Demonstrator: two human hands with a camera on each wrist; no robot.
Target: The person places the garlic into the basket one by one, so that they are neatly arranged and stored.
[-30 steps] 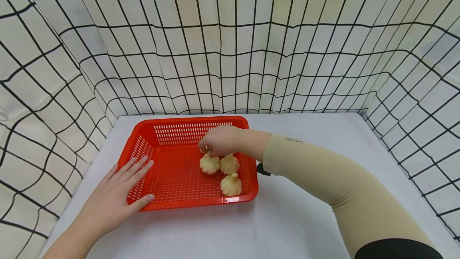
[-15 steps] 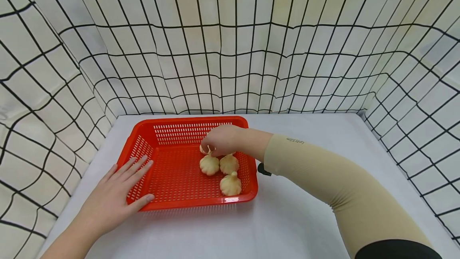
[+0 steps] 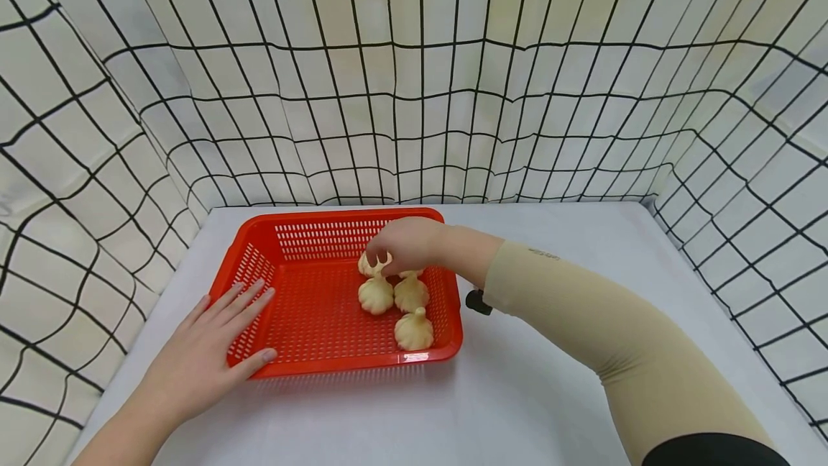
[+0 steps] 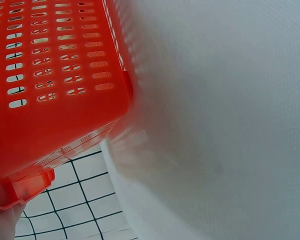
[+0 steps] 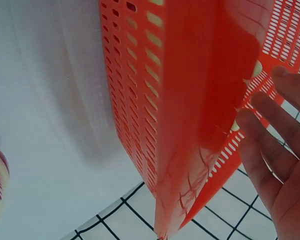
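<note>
The right hand (image 3: 406,244), its grip released, is over the garlic bulbs (image 3: 376,296) in the red basket (image 3: 323,364). The left hand (image 3: 202,347), fingers spread, touches the basket's left rim.

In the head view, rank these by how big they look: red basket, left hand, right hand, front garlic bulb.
Largest to smallest:
1. Red basket
2. Left hand
3. Right hand, partly bent out of sight
4. Front garlic bulb
The left hand looks nearer, so true hand sizes are unsure.
</note>
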